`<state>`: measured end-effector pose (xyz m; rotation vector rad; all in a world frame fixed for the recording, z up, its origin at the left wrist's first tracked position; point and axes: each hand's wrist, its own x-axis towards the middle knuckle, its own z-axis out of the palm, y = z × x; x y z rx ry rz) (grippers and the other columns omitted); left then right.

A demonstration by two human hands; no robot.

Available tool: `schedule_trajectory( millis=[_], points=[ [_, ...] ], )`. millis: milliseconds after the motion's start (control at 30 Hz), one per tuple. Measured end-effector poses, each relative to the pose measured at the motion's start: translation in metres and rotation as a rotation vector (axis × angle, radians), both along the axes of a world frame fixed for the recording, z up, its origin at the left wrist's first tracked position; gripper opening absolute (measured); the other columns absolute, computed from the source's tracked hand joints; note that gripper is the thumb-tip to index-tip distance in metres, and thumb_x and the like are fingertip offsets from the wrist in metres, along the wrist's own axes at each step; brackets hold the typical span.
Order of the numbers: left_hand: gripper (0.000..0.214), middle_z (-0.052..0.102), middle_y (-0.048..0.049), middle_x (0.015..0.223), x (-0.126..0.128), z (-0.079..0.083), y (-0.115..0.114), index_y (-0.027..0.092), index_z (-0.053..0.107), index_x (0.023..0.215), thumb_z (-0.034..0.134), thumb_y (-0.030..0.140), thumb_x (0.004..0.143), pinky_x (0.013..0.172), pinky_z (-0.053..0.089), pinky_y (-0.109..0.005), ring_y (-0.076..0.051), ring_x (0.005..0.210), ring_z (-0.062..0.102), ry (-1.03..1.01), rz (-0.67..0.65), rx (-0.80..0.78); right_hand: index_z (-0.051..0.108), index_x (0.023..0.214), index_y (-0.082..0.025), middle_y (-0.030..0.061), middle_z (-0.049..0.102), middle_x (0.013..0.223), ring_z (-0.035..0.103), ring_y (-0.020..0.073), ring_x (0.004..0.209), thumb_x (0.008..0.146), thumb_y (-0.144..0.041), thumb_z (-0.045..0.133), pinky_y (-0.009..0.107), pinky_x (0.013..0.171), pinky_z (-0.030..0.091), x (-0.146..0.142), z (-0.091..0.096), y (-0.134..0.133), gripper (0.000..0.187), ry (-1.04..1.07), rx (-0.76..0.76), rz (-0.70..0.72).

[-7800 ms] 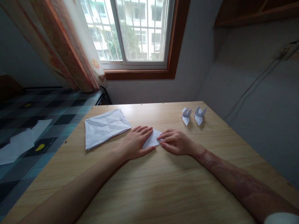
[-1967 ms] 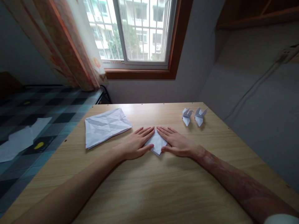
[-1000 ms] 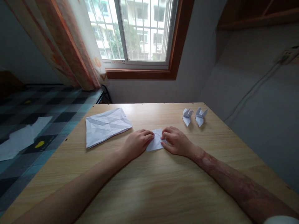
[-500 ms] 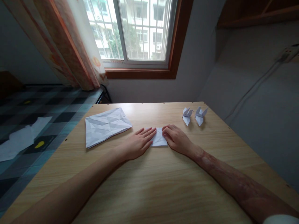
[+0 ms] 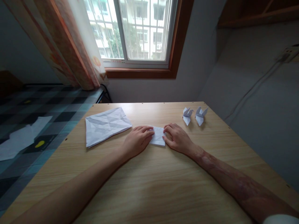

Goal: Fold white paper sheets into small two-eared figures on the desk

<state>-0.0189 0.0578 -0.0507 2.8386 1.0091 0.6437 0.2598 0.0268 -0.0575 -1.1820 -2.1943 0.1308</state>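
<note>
A small square of folded white paper (image 5: 158, 137) lies near the middle of the wooden table, slightly turned. My left hand (image 5: 139, 138) grips its left edge, fingers bent together over that side. On the opposite edge, my right hand (image 5: 177, 137) has curled fingers and thumb closed on the paper. The thumb of my left hand is partly hidden, and so is the paper's left edge. Beyond my right hand stand two white origami birds (image 5: 187, 116) with raised wings.
A large creased sheet of white paper (image 5: 105, 127) rests on the table (image 5: 149, 183) at the left. Beside the table is a checked bed (image 5: 70, 101) with loose white paper (image 5: 23, 138) on it. A window (image 5: 144, 31) is ahead, walls at the right.
My left hand has drawn back a little, its flat fingers now bent at the paper's edge. The folded paper has turned slightly, and my right hand's fingers have shifted along its right side.
</note>
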Motion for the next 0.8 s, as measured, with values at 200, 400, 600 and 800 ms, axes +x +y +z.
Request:
schedule_trajectory(
  millis=[200, 400, 600, 800],
  points=[
    [0.027, 0.079, -0.0093, 0.122, 0.0, 0.003, -0.001, 0.021, 0.077, 0.114, 0.05, 0.026, 0.113, 0.097, 0.057, -0.045, -0.027, 0.108, 0.073, -0.059, 0.107, 0.096, 0.06, 0.089, -0.024, 0.0066, 0.067, 0.097, 0.061, 0.0271, 0.094, 0.096, -0.035, 0.083, 0.04, 0.085, 0.047, 0.0, -0.001, -0.001, 0.026, -0.04, 0.02, -0.028],
    [0.025, 0.082, -0.0068, 0.113, 0.003, 0.007, -0.008, 0.023, 0.079, 0.103, 0.064, 0.042, 0.109, 0.092, 0.059, -0.042, -0.025, 0.099, 0.074, -0.05, 0.002, 0.085, 0.054, 0.073, -0.024, 0.0007, 0.063, 0.074, 0.058, 0.022, 0.079, 0.097, -0.03, 0.079, 0.037, 0.081, 0.043, 0.002, -0.004, 0.001, 0.035, -0.025, -0.019, 0.038],
    [0.023, 0.083, -0.0054, 0.126, 0.002, 0.002, -0.005, 0.025, 0.081, 0.113, 0.06, 0.031, 0.109, 0.099, 0.063, -0.038, -0.023, 0.111, 0.079, -0.134, -0.075, -0.019, 0.065, 0.094, -0.023, 0.0058, 0.071, 0.092, 0.065, 0.0262, 0.089, 0.096, -0.027, 0.076, 0.04, 0.085, 0.049, 0.004, -0.006, 0.004, 0.012, 0.082, 0.012, -0.074],
    [0.03, 0.081, -0.0048, 0.135, 0.001, 0.006, -0.001, 0.026, 0.08, 0.115, 0.053, 0.015, 0.106, 0.11, 0.06, -0.045, -0.024, 0.123, 0.076, -0.089, -0.131, -0.065, 0.068, 0.106, -0.024, 0.0099, 0.072, 0.108, 0.065, 0.0326, 0.104, 0.092, -0.04, 0.086, 0.047, 0.092, 0.053, 0.008, -0.013, 0.01, 0.028, 0.052, 0.006, -0.157]
  ],
)
